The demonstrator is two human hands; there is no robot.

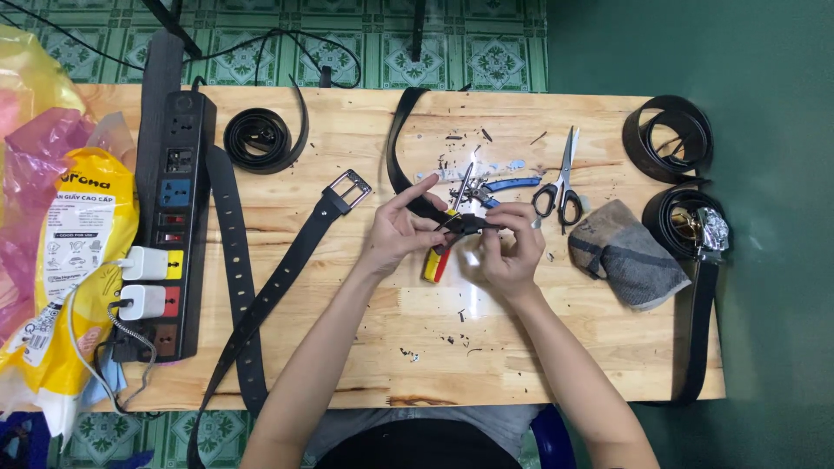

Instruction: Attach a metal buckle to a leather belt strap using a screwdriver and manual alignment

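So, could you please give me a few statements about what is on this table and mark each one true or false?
1. Both hands, the left hand and the right hand, are on the same black belt end. True.
2. The scissors are held in the right hand. False: they lie on the wooden table, apart from it.
3. The power strip has two white chargers plugged in. True.
4. The grey cloth lies left of the hands. False: it lies to their right, beside the coiled belts.
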